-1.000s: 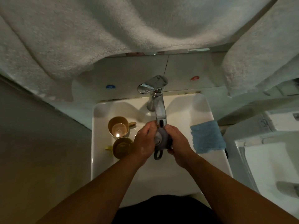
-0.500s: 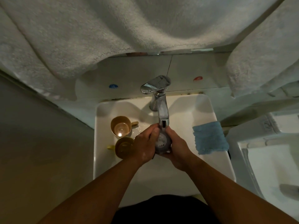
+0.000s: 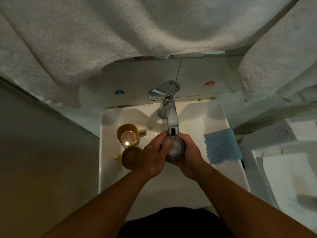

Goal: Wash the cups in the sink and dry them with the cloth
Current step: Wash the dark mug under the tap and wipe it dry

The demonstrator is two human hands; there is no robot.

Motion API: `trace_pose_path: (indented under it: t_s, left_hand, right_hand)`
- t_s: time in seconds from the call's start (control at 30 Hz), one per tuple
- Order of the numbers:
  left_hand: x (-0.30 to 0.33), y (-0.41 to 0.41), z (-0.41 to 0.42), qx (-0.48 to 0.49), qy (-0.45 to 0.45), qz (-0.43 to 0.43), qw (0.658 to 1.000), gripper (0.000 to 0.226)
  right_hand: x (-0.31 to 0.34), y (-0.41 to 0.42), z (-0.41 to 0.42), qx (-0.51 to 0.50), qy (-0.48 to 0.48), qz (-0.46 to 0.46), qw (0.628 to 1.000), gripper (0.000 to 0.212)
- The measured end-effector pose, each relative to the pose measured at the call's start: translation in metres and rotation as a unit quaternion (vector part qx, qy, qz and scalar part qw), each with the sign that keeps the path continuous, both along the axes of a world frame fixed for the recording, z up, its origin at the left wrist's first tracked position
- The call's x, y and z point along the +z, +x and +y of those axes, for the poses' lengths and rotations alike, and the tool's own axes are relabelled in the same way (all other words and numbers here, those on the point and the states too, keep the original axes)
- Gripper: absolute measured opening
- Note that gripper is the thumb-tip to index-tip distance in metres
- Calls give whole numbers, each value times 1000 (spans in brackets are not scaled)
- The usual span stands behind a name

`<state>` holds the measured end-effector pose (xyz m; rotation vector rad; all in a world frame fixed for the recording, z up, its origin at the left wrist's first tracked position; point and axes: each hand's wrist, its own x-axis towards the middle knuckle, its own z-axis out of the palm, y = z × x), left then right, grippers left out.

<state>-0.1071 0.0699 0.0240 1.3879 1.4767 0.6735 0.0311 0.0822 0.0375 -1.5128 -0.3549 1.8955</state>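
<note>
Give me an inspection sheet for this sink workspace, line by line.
Surface: white sink, wet near the tap.
Job's things: grey cup held under the spout; two gold cups at the basin's left, the far one upright; blue cloth on the right rim.
Clutter: nothing seen.
Hands: left hand and right hand both grip the grey cup.
Cables: nothing seen.
Surroundings: white towels hang above; blue and red dots on the wall.

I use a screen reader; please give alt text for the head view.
Both hands, left hand and right hand, hold a grey cup under the tap over a white sink. Two gold cups sit left; a blue cloth lies right.
</note>
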Motion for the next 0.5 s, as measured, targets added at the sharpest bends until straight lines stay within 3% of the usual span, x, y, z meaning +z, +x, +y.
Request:
trace_pose_path:
  t_s: [0.13,0.23,0.3,0.4,0.5]
  left_hand:
    - [-13,-16,0,-65,-4,-15,998,82]
    - [-16,-24,-3,-101,13,1,995,95]
    - [-11,-24,-8,-99,7,-16,995,92]
    - [-3,-15,-17,11,-78,-78,994,68]
    - [-1,0,-22,55,-135,-104,984,44]
  right_hand:
    - [0,4,3,23,-30,55,998,52]
    - [-2,10,2,51,-49,60,996,46]
    - [-3,15,0,61,-41,66,995,48]
    - [-10,22,-2,66,32,57,996,61]
    - [-16,13,-5,60,88,-46,993,46]
